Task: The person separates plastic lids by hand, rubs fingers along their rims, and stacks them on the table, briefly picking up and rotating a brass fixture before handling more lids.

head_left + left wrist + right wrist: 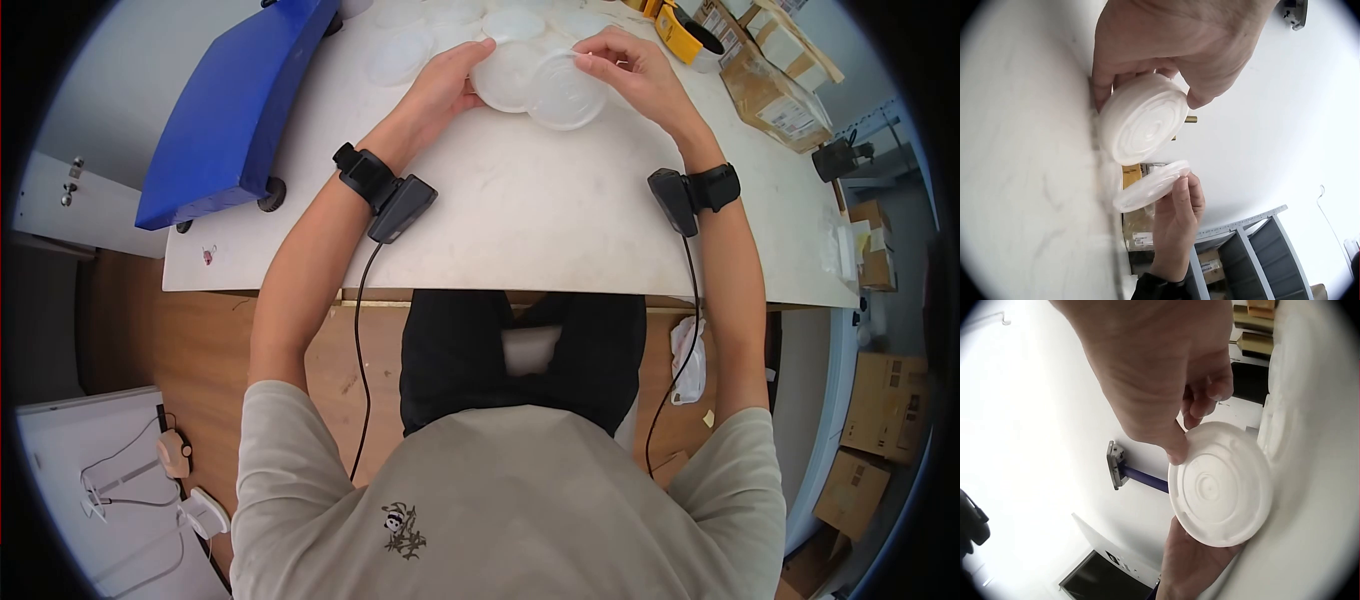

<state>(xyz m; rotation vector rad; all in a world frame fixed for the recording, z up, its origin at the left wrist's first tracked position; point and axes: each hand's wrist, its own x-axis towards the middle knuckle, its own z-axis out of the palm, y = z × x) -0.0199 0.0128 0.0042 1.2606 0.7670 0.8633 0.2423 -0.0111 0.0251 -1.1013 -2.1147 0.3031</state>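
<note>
The left hand (440, 92) holds a thick round of white plastic lids (503, 80) near the far side of the white table (480, 225); the left wrist view shows its thumb on 1 side of the rim and its fingers curled round the other. How many lids are in that grip cannot be told. The right hand (645, 78) pinches 1 single lid (566, 95) at its rim between thumb and forefinger, with its other fingers bent in and apart from the lid. That lid is tilted, its ringed face turned to the right wrist camera. In the head view it overlaps the edge of the lids in the left hand, while the left wrist view shows a gap between the 2. Whether either hand's lids touch the table cannot be told. More pale round lids (398, 55) lie on the table beyond the hands, some overlapping. A blue slab (230, 115) with black feet stands to the left, and a yellow and black object (690, 38) lies at the far right, beside taped cardboard boxes (768, 95). Each wrist wears a black strap with a black device, 1 on the left (402, 208) and 1 on the right (674, 200), and a thin cable runs down from each.
</note>
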